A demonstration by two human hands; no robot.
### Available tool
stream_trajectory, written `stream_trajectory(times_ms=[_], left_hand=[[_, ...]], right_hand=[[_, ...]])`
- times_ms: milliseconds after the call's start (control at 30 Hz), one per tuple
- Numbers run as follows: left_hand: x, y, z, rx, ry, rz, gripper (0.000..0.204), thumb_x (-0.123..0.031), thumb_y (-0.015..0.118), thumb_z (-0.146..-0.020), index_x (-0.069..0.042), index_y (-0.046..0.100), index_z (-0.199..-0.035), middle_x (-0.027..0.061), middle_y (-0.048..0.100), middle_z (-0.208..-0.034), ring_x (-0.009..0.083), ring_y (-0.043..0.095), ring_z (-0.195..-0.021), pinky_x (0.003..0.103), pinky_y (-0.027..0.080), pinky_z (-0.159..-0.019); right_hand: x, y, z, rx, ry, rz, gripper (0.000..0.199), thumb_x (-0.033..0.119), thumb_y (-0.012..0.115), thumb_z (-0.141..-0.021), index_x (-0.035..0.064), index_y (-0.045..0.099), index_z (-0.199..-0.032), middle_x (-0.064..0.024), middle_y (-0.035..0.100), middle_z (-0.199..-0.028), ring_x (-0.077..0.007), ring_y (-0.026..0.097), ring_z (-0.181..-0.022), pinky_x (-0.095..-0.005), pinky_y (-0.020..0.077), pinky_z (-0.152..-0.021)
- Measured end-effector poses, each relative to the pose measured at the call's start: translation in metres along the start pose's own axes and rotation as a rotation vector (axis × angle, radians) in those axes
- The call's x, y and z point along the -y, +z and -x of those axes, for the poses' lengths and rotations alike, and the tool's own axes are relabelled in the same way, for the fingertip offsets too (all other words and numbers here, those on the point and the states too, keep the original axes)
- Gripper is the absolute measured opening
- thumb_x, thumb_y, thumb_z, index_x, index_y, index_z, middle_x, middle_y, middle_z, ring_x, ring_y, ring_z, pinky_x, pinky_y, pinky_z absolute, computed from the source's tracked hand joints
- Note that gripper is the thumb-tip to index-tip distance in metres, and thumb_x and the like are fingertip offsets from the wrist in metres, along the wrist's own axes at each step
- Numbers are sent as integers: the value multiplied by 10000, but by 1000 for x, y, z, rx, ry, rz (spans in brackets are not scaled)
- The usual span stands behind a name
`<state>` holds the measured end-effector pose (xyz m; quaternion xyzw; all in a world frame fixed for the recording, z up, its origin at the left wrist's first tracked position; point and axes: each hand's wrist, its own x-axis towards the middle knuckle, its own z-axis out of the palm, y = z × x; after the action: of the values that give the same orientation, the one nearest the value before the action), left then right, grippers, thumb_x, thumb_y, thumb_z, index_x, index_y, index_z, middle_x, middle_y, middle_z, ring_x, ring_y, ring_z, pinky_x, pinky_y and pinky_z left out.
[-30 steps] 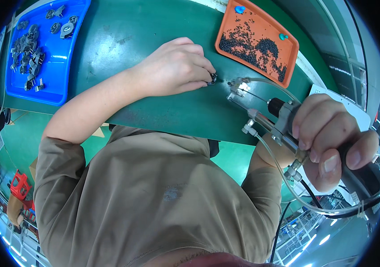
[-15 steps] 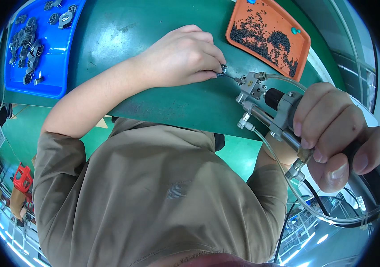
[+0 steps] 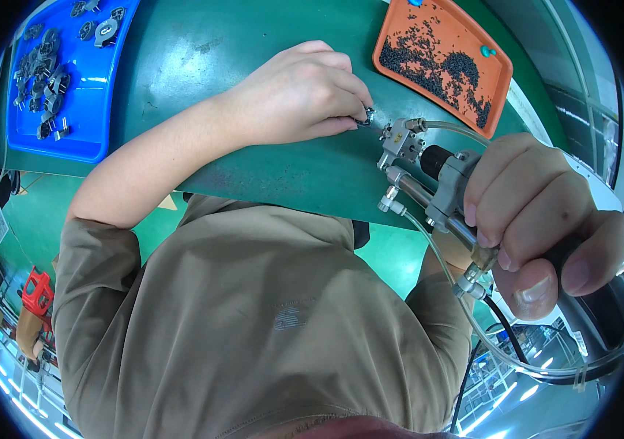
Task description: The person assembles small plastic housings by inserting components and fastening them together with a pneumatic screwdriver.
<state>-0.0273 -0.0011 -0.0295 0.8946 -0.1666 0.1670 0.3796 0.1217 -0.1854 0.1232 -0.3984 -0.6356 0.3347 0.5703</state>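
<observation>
My left hand rests on the green table and pinches a small dark metal part between thumb and fingers. My right hand grips a metal pneumatic screwdriver with clear hoses and a black cable trailing from it. The tool's tip points at the small part and sits right against it.
A blue tray with several grey metal parts lies at the far left. An orange tray holding many small black screws lies at the far right. My brown shirt fills the lower middle of the view. A red object stands on the floor below left.
The screwdriver tip has moved closer to the small part in my left hand. The view has shifted, so both hands sit lower and nearer.
</observation>
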Motion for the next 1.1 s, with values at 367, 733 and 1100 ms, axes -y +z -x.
stream_trajectory(times_ms=[367, 733, 1100], left_hand=[[7, -2, -3, 6, -20, -4, 125, -159, 806, -812, -82, 761, -900, -7, 745, -1073, 205, 641, -928, 370, 492, -879], [0, -1, -2, -17, 33, -53, 83, -211, 724, -812, -159, 658, -805, -7, 617, -797, 205, 620, -778, 368, 491, -720], [-12, -8, -9, -21, 11, -23, 104, -133, 750, -813, -116, 689, -896, 41, 681, -902, 268, 667, -914, 414, 514, -812]], right_hand=[[-10, -7, -7, 54, -34, -44, 269, 148, 666, -983, 191, 505, -1194, 21, 556, -737, -129, 559, -595, -316, 501, -543], [-9, 41, -18, -359, -57, -144, 305, -62, 785, -753, 53, 557, -920, -54, 594, -617, -219, 565, -502, -355, 465, -502], [53, -8, 2, -224, -333, -85, 308, -31, 733, -797, 56, 521, -1002, -41, 598, -597, -173, 573, -451, -306, 508, -438]])
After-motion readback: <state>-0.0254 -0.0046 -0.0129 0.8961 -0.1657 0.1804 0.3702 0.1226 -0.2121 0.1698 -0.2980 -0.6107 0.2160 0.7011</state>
